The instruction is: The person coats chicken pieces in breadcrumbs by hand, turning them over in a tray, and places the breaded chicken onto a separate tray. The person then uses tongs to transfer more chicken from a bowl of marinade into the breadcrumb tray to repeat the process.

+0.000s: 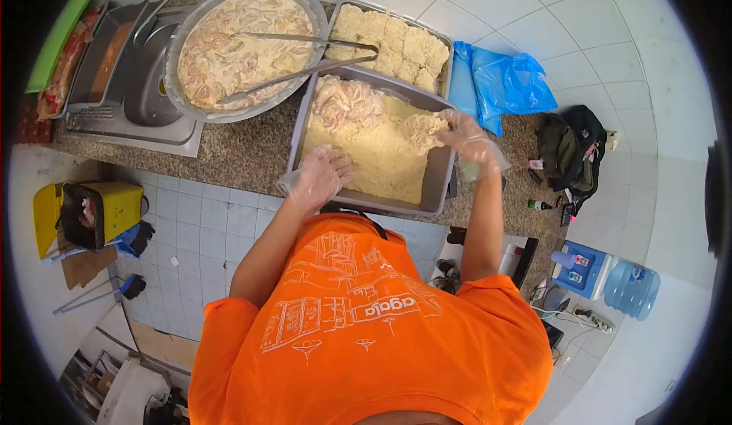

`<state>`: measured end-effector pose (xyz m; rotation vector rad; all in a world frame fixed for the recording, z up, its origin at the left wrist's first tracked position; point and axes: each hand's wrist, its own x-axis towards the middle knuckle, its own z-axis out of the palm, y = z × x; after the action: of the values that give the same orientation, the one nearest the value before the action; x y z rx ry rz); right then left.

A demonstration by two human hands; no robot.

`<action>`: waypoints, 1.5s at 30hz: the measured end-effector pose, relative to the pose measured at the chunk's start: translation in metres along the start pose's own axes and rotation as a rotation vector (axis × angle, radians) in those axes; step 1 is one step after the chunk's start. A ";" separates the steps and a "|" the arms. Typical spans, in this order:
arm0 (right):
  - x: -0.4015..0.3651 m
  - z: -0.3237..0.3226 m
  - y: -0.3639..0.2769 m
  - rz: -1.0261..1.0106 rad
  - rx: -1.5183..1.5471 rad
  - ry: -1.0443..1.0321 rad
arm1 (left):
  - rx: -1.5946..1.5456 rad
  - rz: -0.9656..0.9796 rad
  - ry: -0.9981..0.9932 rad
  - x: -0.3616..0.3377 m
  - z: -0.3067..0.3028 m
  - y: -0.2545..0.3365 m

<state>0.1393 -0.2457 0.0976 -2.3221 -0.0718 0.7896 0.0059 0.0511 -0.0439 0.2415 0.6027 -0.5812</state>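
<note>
My left hand (324, 175), in a clear plastic glove, lies on the pale breadcrumbs (381, 177) near the left wall of a deep grey tray (438, 188). Its fingers are stretched out and hold nothing. At the tray's right side, my gloved right hand (467, 139) pinches a crumb-coated piece of meat (424, 133) by its right end. A heap of wet, raw-looking meat pieces (347, 103) rests on the crumbs in the back left corner. Behind this tray, another tray (450, 82) is filled with crumb-coated pieces (389, 43).
A big round basin (174, 66) of meat in creamy batter stands left, with metal tongs (286, 78) lying across it. Further left is a steel sink (149, 82). Blue plastic bags (507, 85) and a dark backpack (572, 150) lie on the counter's right.
</note>
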 end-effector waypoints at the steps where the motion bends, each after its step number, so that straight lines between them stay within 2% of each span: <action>1: 0.002 -0.017 -0.017 0.030 0.002 -0.090 | -0.006 0.024 0.016 0.000 0.000 -0.001; 2: 0.006 -0.029 -0.033 0.045 -0.211 -0.005 | -0.011 0.047 0.033 0.000 0.000 -0.002; 3: 0.022 -0.042 -0.036 0.039 -0.209 -0.003 | -0.007 0.052 0.032 0.000 0.001 -0.002; 5: 0.058 -0.073 -0.039 -0.143 -0.516 -0.106 | -0.034 0.063 0.017 -0.004 0.002 -0.003; 9: 0.098 -0.097 -0.078 -0.297 -0.689 -0.101 | -0.090 0.120 0.078 -0.012 0.014 -0.005; 11: 0.134 -0.101 -0.078 -0.374 -0.805 -0.241 | -0.105 0.138 0.055 -0.010 0.013 -0.006; 13: 0.152 -0.099 -0.079 -0.364 -0.803 -0.283 | -0.121 0.179 0.168 -0.015 0.027 -0.007; 18: 0.215 -0.088 -0.052 -0.397 -0.778 -0.484 | -0.140 0.228 0.156 -0.015 0.028 -0.010; 21: 0.249 -0.076 -0.030 -0.291 -0.691 -0.546 | -0.142 0.236 0.148 -0.013 0.029 -0.014; 23: 0.242 -0.071 -0.041 -0.380 -0.894 -0.499 | -0.147 0.230 0.143 -0.014 0.030 -0.016; 24: 0.245 -0.068 -0.031 -0.379 -0.889 -0.500 | -0.137 0.224 0.146 -0.014 0.033 -0.017; 26: 0.256 -0.060 -0.005 -0.404 -0.973 -0.077 | -0.124 0.218 0.147 -0.013 0.036 -0.016; 27: 0.235 -0.064 -0.013 -0.403 -0.972 -0.077 | -0.128 0.212 0.153 -0.012 0.036 -0.016; 29: 0.150 -0.068 -0.043 -0.319 -0.760 0.182 | -0.133 0.202 0.161 -0.011 0.035 -0.016; 31: 0.112 -0.061 -0.040 -0.214 -0.686 0.167 | -0.066 0.198 0.242 -0.005 0.033 -0.015; 33: 0.119 -0.013 0.035 -0.381 -0.629 0.352 | -0.042 0.176 0.242 0.001 0.027 -0.016; 35: 0.091 0.030 0.021 -0.169 -0.472 0.227 | -0.012 0.155 0.242 0.004 0.026 -0.015; 37: 0.047 0.096 0.044 -0.552 -0.550 0.552 | 0.047 0.103 0.265 0.006 0.028 -0.015; 38: 0.046 0.135 0.072 -0.516 -0.499 0.539 | 0.052 0.104 0.260 0.008 0.024 -0.014; 40: 0.044 0.154 0.063 -0.487 -0.449 0.531 | 0.066 0.061 0.230 0.012 0.018 -0.012; 42: 0.034 0.152 0.047 -0.140 -0.057 0.295 | 0.072 0.052 0.208 0.008 0.011 -0.015; 43: 0.034 0.141 0.029 -0.141 -0.059 0.306 | 0.079 0.059 0.174 0.010 0.013 -0.012; 45: 0.038 0.123 -0.001 0.031 0.073 0.500 | 0.062 0.057 0.194 0.007 0.024 -0.010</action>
<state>0.1018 -0.1633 0.0059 -2.3858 0.2097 0.2033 0.0156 0.0305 -0.0287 0.3758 0.7632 -0.5249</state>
